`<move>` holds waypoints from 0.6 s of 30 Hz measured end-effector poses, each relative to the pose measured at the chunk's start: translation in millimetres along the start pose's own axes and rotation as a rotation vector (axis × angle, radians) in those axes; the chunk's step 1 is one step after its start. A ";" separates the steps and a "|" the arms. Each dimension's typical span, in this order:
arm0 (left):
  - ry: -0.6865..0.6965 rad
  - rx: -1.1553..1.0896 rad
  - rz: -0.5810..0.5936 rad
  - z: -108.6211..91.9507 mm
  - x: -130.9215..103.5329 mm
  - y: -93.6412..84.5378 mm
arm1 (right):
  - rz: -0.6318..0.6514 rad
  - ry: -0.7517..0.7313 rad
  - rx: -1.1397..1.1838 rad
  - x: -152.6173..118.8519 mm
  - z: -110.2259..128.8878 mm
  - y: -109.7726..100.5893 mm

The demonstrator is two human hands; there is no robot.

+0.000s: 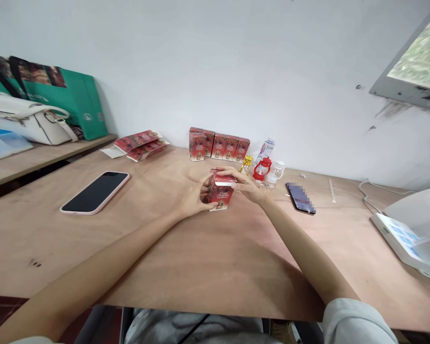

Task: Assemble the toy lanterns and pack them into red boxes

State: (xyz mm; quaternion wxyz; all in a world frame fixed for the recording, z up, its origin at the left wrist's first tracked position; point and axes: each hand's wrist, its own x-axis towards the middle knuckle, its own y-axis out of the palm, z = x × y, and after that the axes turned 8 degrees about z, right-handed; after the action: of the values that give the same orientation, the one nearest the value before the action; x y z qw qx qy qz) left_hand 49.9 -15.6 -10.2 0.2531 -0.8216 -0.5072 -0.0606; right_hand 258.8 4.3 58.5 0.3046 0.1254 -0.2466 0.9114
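A small red printed box point(221, 195) stands upright on the wooden table point(186, 267) in front of me. My left hand point(195, 197) wraps round its left side, thumb at the lower front and fingers behind. At the top, my right hand point(241, 184) touches the box's upper edge and flap, with its fingers bent over it. A pale strip shows along the top front edge. Behind my right hand stand a gold mini lantern point(246, 164), a red mini lantern point(261, 170) and a white mini lantern point(273, 176).
Several red boxes point(219, 145) stand in a row near the wall. Flattened red cartons point(143, 143) lie to their left. One phone point(96, 192) lies at left, another phone point(301, 198) at right. A clear bottle point(265, 150) leans behind the lanterns. Bags point(88, 107) sit far left.
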 end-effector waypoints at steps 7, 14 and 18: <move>-0.006 -0.029 0.031 -6.5 -0.9 -0.7 | -0.162 0.028 -0.249 9.9 7.7 3.4; -0.010 -0.003 0.033 -5.1 -1.3 -0.3 | -0.046 -0.001 -0.496 1.1 16.9 -0.1; -0.003 -0.092 0.036 -2.7 -1.9 3.4 | -0.049 0.002 -0.768 -6.3 16.1 0.9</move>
State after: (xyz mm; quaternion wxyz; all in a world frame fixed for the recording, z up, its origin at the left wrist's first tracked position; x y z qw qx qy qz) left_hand 52.4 -19.6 -9.7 0.2154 -0.8416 -0.4892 -0.0780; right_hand 264.4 -7.9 69.4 0.3513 0.0069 -0.5666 0.7453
